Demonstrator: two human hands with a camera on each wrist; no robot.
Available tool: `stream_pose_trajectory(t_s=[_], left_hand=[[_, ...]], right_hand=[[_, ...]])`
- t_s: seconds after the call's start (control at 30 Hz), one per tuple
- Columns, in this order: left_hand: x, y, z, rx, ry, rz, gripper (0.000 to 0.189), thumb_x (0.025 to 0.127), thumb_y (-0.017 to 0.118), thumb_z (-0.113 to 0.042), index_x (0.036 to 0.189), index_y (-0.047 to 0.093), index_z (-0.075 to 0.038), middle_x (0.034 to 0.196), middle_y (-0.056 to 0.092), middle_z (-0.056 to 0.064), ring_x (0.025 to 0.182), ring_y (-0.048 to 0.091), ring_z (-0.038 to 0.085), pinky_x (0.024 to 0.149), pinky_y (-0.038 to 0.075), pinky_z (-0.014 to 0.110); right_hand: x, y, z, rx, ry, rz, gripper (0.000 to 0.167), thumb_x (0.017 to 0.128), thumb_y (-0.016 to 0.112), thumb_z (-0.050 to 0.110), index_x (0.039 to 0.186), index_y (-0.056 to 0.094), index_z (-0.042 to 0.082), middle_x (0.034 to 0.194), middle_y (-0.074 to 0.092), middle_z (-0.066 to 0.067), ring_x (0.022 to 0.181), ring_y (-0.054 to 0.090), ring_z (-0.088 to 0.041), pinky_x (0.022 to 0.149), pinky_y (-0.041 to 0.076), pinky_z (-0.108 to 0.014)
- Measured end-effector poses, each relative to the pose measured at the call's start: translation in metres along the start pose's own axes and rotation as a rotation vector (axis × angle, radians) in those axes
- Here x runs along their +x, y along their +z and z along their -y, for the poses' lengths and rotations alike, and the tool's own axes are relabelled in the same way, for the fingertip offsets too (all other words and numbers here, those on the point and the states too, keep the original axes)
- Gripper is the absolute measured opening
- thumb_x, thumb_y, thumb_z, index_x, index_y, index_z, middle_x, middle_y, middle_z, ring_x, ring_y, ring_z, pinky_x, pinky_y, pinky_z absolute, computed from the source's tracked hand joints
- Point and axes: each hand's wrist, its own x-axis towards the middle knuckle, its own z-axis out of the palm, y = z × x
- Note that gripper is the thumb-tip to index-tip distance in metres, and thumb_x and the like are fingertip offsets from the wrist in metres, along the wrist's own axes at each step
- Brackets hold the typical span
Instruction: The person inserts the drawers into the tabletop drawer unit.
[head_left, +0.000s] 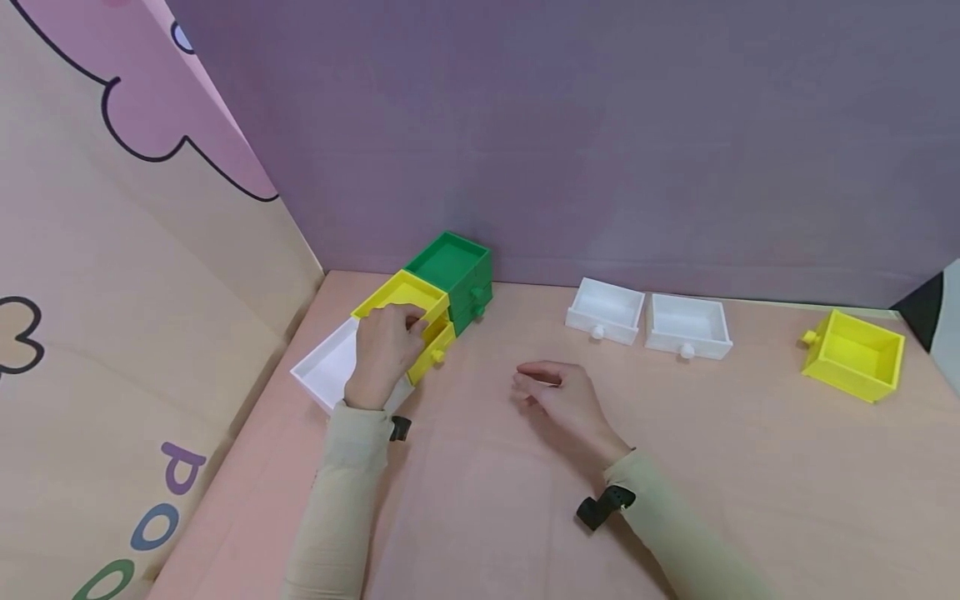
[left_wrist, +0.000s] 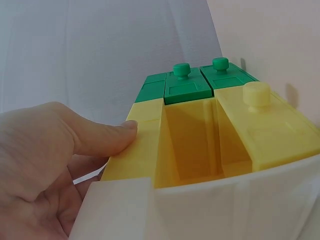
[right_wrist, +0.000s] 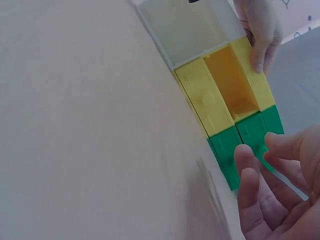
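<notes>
From my head, my left hand (head_left: pixel 386 354) pinches the top rim of the yellow plastic drawer cabinet (head_left: pixel 405 286). My right hand (head_left: pixel 566 404), loosely bent and holding nothing, is nearer the loose yellow plastic box drawer (head_left: pixel 858 354), well off to its right, knob (head_left: pixel 809 337) facing left. At my left wrist, my thumb (left_wrist: pixel 112 139) lies beside the vacant upper slot (left_wrist: pixel 187 140). At my right wrist, that slot's long axis runs across the cabinet's front.

Camera placement: one head, two wrist views.
Head: high, facing forward-down over flat pink tabletop (head_left: pixel 480 500); left wrist, close, and right wrist, farther, apparently rotated, share yellow plastic box-shaped drawer unit (left_wrist: pixel 190 140).
</notes>
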Motion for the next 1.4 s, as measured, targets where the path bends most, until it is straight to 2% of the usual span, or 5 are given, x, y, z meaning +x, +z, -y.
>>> stream_pose_trajectory(t_s=[0.47,1.0,1.2,1.3,1.4], left_hand=[[-0.002,-0.001,-0.001,0.007,0.017,-0.020,0.022,0.101,0.070,-0.012,0.118,0.081,-0.002,0.105,0.082,0.015,0.083,0.074,0.032,0.071,0.058,0.041],[-0.002,-0.002,-0.002,0.006,0.019,-0.018,0.023,0.101,0.071,-0.012,0.119,0.080,0.000,0.104,0.082,0.016,0.086,0.074,0.034,0.078,0.058,0.044],[-0.002,-0.001,-0.003,-0.005,0.009,-0.007,0.023,0.101,0.071,-0.012,0.118,0.080,0.000,0.104,0.082,0.016,0.086,0.073,0.034,0.077,0.059,0.044],[-0.002,-0.001,-0.003,-0.007,0.009,-0.008,0.023,0.101,0.071,-0.012,0.118,0.080,0.000,0.104,0.082,0.016,0.085,0.073,0.034,0.077,0.059,0.043],[-0.002,-0.001,-0.002,-0.006,0.011,-0.011,0.023,0.101,0.071,-0.012,0.118,0.080,0.000,0.103,0.082,0.016,0.084,0.072,0.033,0.076,0.058,0.043]], right_hand=[[-0.023,-0.044,-0.003,-0.114,-0.051,-0.063,0.037,0.104,0.070,0.026,0.135,0.073,0.006,0.137,0.072,-0.015,0.088,0.078,-0.023,0.074,0.061,-0.027],[-0.034,-0.118,-0.010,-0.221,-0.075,-0.214,0.044,0.105,0.069,0.030,0.136,0.070,-0.001,0.119,0.077,-0.024,0.075,0.077,-0.007,0.062,0.062,-0.030],[-0.037,-0.148,-0.019,-0.226,-0.101,-0.269,0.044,0.107,0.065,0.028,0.137,0.068,-0.004,0.107,0.083,0.006,0.074,0.077,-0.003,0.062,0.063,-0.028],[-0.037,-0.163,-0.022,-0.226,-0.109,-0.291,0.046,0.108,0.064,0.029,0.138,0.066,-0.005,0.098,0.076,0.028,0.074,0.077,-0.002,0.062,0.062,-0.026],[-0.038,-0.177,-0.023,-0.239,-0.103,-0.315,0.049,0.108,0.063,0.032,0.140,0.065,-0.006,0.092,0.069,0.038,0.074,0.077,-0.001,0.063,0.062,-0.023]])
